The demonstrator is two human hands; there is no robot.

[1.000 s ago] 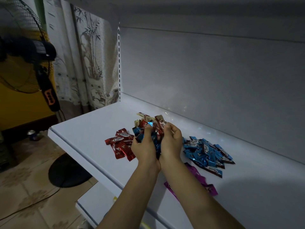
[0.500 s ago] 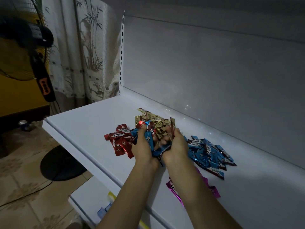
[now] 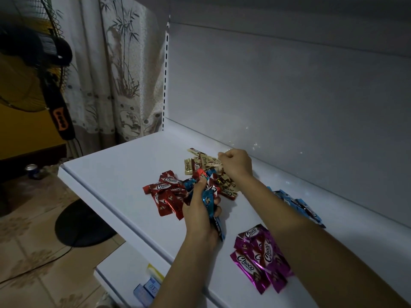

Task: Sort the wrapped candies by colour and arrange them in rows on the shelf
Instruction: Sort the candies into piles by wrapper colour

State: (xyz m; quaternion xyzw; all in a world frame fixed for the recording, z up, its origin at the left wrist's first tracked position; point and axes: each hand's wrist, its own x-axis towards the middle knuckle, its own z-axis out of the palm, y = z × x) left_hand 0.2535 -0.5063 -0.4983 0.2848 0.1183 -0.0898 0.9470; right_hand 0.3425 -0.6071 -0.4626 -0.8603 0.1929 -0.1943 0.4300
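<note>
Wrapped candies lie in colour piles on the white shelf (image 3: 124, 165). My left hand (image 3: 201, 215) grips a mixed bunch of blue and red candies (image 3: 208, 196) above the shelf's middle. My right hand (image 3: 236, 163) reaches to the gold pile (image 3: 200, 164) near the back wall, fingers curled and pinching a gold candy there. The red pile (image 3: 166, 193) sits left of my left hand. A purple pile (image 3: 260, 260) lies near the front edge. The blue pile (image 3: 300, 203) shows partly behind my right forearm.
The shelf's back panel (image 3: 289, 96) rises right behind the gold pile. A lower shelf (image 3: 120, 270) juts out below the front edge, with small boxes on it. A standing fan (image 3: 51, 90) and a curtain are off to the left, over tiled floor.
My hands have parted. The right hand left the bunch and moved back to the gold pile; the left hand keeps the bunch alone. The purple pile now shows fully.
</note>
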